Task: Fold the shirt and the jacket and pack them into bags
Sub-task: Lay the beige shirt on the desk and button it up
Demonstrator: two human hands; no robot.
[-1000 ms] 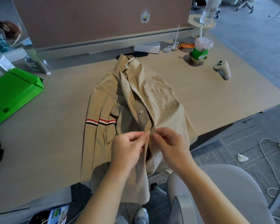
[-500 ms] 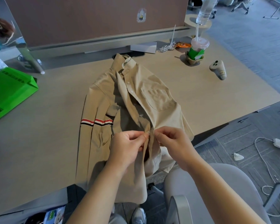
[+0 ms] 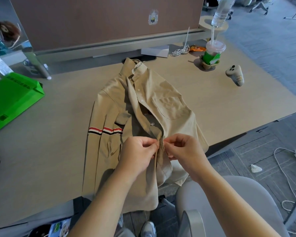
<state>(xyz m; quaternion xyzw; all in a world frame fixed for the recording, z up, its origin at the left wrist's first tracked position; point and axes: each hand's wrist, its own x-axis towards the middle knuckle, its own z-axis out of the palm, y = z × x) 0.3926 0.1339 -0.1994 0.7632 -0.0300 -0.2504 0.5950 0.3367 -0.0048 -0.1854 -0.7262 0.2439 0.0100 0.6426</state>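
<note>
Here the shirt (image 3: 169, 106) lies face up in the middle of the table (image 3: 50, 142), collar toward the far side and its lower part hanging over the near edge. It is a beige button-up with small white buttons down the front, a patch pocket on the chest, and a band of red, white and dark stripes across the sleeve that lies along its left side in the view. The front gapes loosely from the collar down to the middle, the cloth rumpled and shadowed there.

Both hands meet at the front strip below the middle. The left hand (image 3: 137, 154) pinches one edge of the strip between thumb and curled fingers; the right hand (image 3: 186, 151) pinches the other edge the same way, and the fingertips of both nearly touch. Whether a button sits between them cannot be told, since the fingers cover that spot.

A green bag (image 3: 12, 100) lies flat at the left end of the table, well apart from the shirt. At the far right stand a lidded cup (image 3: 214, 52) with a straw and, near it, a pale controller (image 3: 236, 74). A coiled white cable (image 3: 181, 51) and an orange wrapper (image 3: 196, 48) lie by the brown partition (image 3: 101, 19). A grey chair (image 3: 229, 202) sits under the right forearm.
</note>
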